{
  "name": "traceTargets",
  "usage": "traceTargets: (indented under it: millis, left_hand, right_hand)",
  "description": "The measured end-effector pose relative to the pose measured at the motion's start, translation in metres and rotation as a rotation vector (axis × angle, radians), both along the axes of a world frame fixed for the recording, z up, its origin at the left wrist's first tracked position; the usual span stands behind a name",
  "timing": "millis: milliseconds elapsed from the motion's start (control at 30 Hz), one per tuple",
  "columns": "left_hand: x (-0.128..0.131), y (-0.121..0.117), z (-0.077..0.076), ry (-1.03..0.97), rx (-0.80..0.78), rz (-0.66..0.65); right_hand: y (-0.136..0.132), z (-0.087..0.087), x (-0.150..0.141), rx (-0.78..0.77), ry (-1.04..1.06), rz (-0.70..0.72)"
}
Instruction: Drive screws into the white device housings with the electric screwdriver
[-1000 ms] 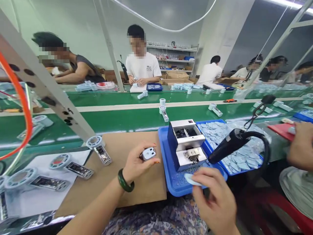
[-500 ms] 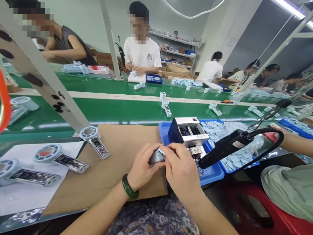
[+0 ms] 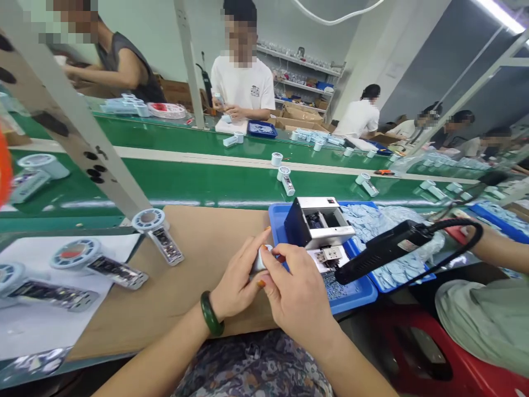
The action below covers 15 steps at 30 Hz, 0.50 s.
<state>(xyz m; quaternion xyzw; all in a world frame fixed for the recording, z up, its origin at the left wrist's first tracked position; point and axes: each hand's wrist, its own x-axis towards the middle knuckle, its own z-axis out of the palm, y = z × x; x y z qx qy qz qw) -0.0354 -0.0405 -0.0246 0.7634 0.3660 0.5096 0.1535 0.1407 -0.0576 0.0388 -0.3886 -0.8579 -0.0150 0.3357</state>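
My left hand (image 3: 236,275) is wrapped round a light blue plastic part (image 3: 259,261), which looks like a handheld fan's body; most of it is hidden by my fingers. Against its near end, the fingertips of my right hand (image 3: 295,286) are closed and pressing. Whether a small piece sits under them cannot be made out. Both hands are above the brown cardboard (image 3: 198,292). To their left lie handheld fans with round heads and open handles showing circuit boards: one fan (image 3: 167,245) on the cardboard, another fan (image 3: 118,270) by the white sheet.
Right of my hands, a screw feeder (image 3: 320,220) stands in a blue tray (image 3: 359,300) with loose screws. A black electric screwdriver (image 3: 380,251) hangs over it. Behind are light blue covers (image 3: 397,270). A green conveyor (image 3: 215,184) carries fans; a co-worker's arm (image 3: 500,242) is at right.
My hands have shifted slightly left with the held part. My right fingers have moved further over its end, covering more of it. The view has tilted a little.
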Motion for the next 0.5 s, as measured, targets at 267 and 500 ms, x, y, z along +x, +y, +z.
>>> traceTargets:
  millis: [267,500]
  left_hand:
    - [-0.001,0.012,-0.01,-0.263,-0.186,-0.064]
    - [0.008,0.021,-0.008,-0.207,-0.282,-0.25]
  right_hand:
    - [0.01,-0.03,0.093,0.22,0.833,-0.451]
    - [0.075,-0.018,0.152,-0.719,1.039,0.269]
